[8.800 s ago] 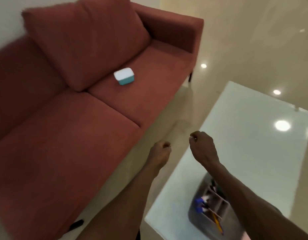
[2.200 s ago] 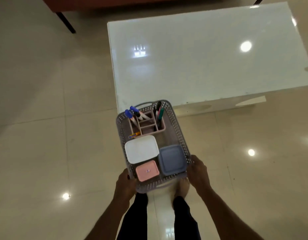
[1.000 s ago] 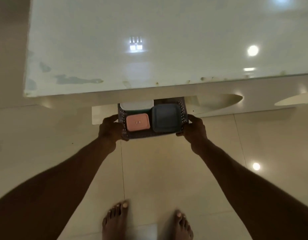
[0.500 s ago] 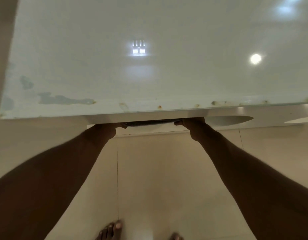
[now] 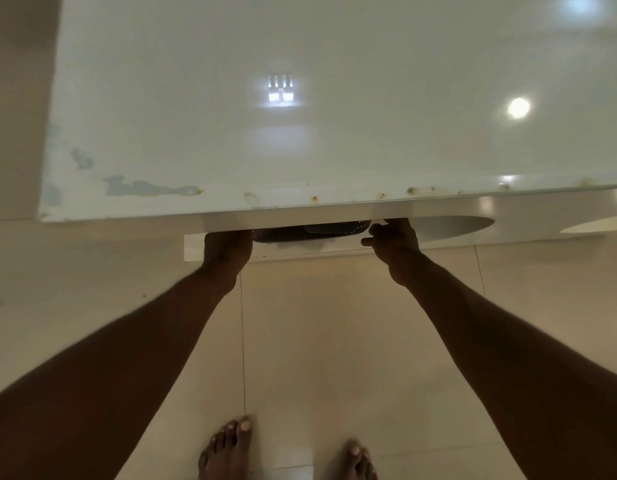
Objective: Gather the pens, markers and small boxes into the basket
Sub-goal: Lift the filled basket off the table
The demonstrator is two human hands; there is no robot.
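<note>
Glossy white table [image 5: 334, 150] overhanging, basket [image 5: 310, 232] rim beneath its edge, left hand [image 5: 227, 249] and right hand [image 5: 395, 242] grasping it, open tiled floor [image 5: 317, 341] behind.

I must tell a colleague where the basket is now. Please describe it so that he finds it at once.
Start at the big white table and follow its near edge. Just under it, on the low shelf, a dark perforated basket shows as a thin strip. It sits between the left hand and right hand.

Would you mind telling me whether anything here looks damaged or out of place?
Yes: the tabletop finish is chipped along its near edge, with bluish patches at left and brown spots further right. The basket, between both hands, sits level under the table.
</note>
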